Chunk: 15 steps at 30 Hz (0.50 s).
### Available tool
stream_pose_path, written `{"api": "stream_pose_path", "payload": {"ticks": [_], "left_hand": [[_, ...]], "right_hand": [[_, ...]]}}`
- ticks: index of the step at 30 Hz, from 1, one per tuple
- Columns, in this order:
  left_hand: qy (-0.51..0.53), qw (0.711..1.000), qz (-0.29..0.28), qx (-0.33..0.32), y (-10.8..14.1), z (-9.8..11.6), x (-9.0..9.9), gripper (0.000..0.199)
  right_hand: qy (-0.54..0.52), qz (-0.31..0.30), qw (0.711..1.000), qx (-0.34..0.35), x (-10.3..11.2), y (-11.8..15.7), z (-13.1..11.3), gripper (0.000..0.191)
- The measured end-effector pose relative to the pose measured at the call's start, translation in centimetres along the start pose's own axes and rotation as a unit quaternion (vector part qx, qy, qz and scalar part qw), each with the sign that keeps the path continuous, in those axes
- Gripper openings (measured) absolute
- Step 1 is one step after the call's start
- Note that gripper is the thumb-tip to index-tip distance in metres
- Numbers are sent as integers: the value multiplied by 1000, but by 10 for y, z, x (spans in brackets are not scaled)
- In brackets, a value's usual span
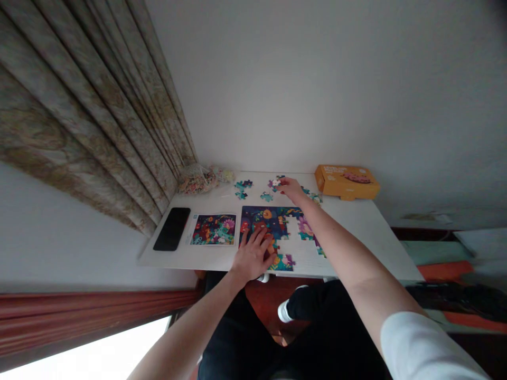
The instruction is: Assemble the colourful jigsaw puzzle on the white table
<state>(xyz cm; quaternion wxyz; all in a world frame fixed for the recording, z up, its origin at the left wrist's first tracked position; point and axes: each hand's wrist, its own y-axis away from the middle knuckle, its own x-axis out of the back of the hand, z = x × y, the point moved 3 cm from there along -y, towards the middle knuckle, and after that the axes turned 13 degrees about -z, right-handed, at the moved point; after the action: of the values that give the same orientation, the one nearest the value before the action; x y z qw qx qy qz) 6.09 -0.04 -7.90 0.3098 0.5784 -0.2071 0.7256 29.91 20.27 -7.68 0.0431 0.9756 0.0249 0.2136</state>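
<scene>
- Head view, slanted across the room: the left hand [253, 254] lies spread, its fingers splayed and pressed flat on a partly assembled jigsaw puzzle [259, 215]. The right hand [293, 191] reaches farther out, its thumb and fingers pinching what looks like a small puzzle piece [275, 183].
- Under and just beyond the left hand, the joined section forms a dark blue field with orange, pink and teal shapes. Its outline is ragged, with interlocking knobs and sockets.
- Toward the right hand, gaps in the picture expose the white counter [352, 216], so a good part remains unfilled. Just past the left hand's thumb, a teal and purple cluster [283, 262] sits along the lower edge.
- Beyond the right hand lie loose teal pieces [242, 189], apart from the assembled section, with more [312, 195] just past its wrist.
- Farther from both hands, a crumpled clear plastic bag [196, 179] holds many more pieces, its film glossy and creased.
- Left of the left hand, a flat printed reference picture [214, 229] lies beside a black smartphone [171, 228] with a glossy glass face.
- Beyond the right hand sits an orange cardboard box [346, 182] with a matte finish and a picture printed on its lid.
</scene>
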Motion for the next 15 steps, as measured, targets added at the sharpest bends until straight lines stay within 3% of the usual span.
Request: {"api": "stream_pose_path", "payload": {"ticks": [3, 7, 11, 15], "left_hand": [[-8, 1000, 16, -4, -3, -2, -2, 47], [-15, 999, 37, -6, -11, -6, -3, 45], [-21, 999, 35, -14, -16, -9, -4, 45], [-1, 999, 31, -25, -20, -6, 1, 42]], "right_hand": [[-134, 35, 990, 3, 32, 56, 9, 42], [-207, 53, 977, -7, 57, 143, 24, 51], [-227, 76, 971, -20, 55, 212, 40, 52], [-224, 92, 970, -26, 38, 247, 53, 55]]}}
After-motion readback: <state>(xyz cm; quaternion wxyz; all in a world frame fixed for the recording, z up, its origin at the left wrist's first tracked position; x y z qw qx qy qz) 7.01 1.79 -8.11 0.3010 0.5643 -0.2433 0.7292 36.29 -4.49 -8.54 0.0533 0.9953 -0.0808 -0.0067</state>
